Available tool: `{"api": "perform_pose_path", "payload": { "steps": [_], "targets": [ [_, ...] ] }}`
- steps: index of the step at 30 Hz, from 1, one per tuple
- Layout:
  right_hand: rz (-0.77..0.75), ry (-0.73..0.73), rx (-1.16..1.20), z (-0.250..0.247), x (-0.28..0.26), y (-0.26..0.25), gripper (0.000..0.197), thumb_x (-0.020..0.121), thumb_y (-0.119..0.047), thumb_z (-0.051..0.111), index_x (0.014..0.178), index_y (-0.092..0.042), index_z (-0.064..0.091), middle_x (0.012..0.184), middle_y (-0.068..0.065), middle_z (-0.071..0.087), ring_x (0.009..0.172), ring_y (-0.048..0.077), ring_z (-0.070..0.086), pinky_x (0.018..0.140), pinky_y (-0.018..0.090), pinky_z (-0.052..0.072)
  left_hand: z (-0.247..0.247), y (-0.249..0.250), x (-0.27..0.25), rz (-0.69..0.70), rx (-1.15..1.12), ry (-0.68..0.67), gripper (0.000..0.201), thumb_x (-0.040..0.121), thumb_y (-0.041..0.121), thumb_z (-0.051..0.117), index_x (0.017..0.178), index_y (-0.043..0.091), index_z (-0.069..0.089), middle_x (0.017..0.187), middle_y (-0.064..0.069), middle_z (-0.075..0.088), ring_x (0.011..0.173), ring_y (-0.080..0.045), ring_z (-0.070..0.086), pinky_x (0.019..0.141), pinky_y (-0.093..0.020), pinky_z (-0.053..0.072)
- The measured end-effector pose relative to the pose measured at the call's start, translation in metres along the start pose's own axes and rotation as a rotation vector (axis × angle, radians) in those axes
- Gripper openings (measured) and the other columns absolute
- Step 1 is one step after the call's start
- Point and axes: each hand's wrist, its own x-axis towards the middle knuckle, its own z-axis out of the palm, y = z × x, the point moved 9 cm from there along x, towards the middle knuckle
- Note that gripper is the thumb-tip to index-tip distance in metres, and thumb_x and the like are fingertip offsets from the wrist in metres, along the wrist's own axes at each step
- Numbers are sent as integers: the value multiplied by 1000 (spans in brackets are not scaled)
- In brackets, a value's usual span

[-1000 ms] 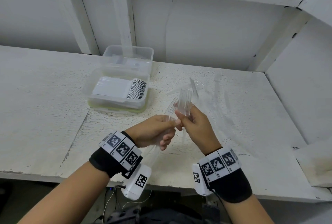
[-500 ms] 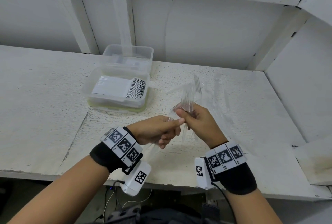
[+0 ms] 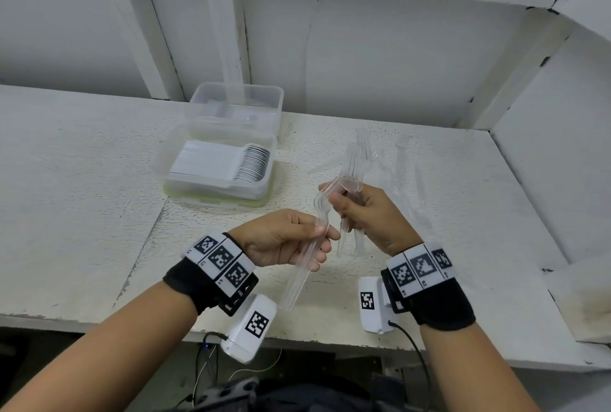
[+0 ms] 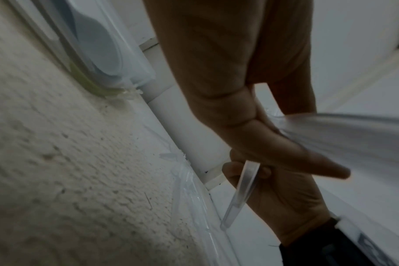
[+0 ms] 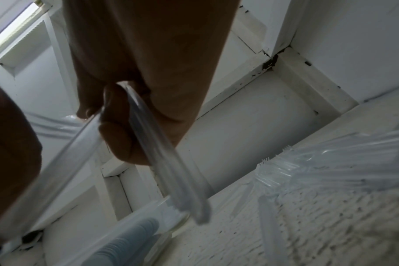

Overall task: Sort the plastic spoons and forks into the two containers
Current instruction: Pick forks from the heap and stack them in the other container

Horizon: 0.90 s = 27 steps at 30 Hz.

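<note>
Left hand (image 3: 284,239) and right hand (image 3: 367,213) each pinch clear forks (image 3: 352,167), apparently aligning a bundle; next, carry it to a container (image 3: 198,134) at ten o'clock.

- White wooden shelf (image 3: 82,213), rough, cracked, spanning the lower half.
- White framed wall (image 3: 380,48) at twelve o'clock.
- Cables (image 3: 205,368) at six o'clock, below the shelf edge.
</note>
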Motion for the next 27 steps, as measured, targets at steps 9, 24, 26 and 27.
{"api": "perform_pose_path", "payload": {
  "steps": [9, 24, 26, 27],
  "targets": [
    [200, 202, 34, -13, -7, 25, 7, 99, -21, 39, 101, -15, 37, 71, 1, 52, 38, -1, 35, 41, 16, 30, -40, 14, -10, 198, -38, 496, 13, 89, 13, 56, 93, 5, 64, 84, -8, 74, 77, -16, 72, 72, -28, 58],
    [93, 258, 147, -10, -16, 22, 19, 95, -23, 50, 84, -16, 64, 59, -5, 61, 46, 3, 40, 47, 16, 33, -42, 12, -10, 189, -22, 558, 16, 90, 15, 58, 98, 3, 65, 93, -12, 72, 84, -17, 71, 77, -31, 57],
    [76, 256, 137, -8, -16, 22, 22, 96, -21, 49, 84, -18, 67, 62, -8, 56, 48, 2, 40, 47, 15, 34, -37, 9, -8, 160, 13, 518, 15, 90, 13, 57, 96, 2, 65, 92, -12, 72, 82, -18, 71, 77, -31, 57],
    [70, 251, 128, -7, -16, 22, 22, 96, -20, 49, 84, -19, 68, 63, -8, 54, 49, 2, 40, 47, 15, 35, -35, 9, -7, 151, 30, 505, 15, 90, 13, 57, 96, 2, 65, 91, -12, 72, 82, -17, 71, 77, -31, 57]
  ]
}}
